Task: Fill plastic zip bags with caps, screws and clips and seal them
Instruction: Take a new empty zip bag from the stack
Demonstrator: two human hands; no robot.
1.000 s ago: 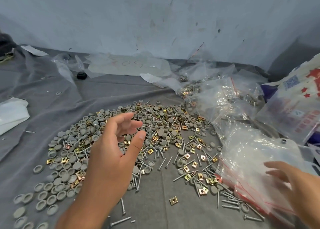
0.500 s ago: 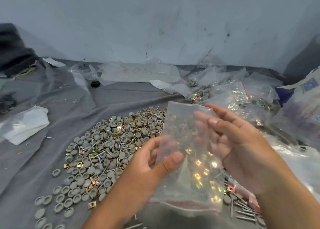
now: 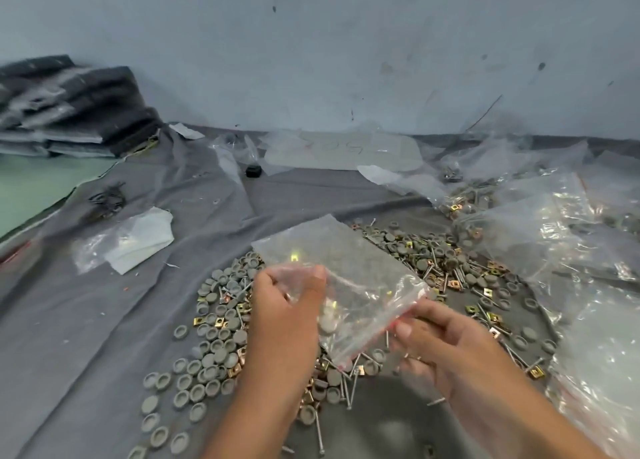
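**Empty bag held ready for filling**

Left of the left grip (image 3: 289, 295) lie grey caps (image 3: 204, 358) on the counter (image 3: 86, 320). That grip pinches one edge of the zip bag (image 3: 349, 278); the right grip (image 3: 429, 340) pinches its red-striped mouth. Next, I judge, the mouth must be pulled apart. Half a second ago the bag stood upright; now it lies tilted flat above the screws (image 3: 349, 386) and clips (image 3: 488, 268).

My left hand (image 3: 289, 314) reaches forward, thumb and fingers pinched together at the top; my right hand (image 3: 446, 349) angles in from the right, fingers curled, both forearms extended before me.
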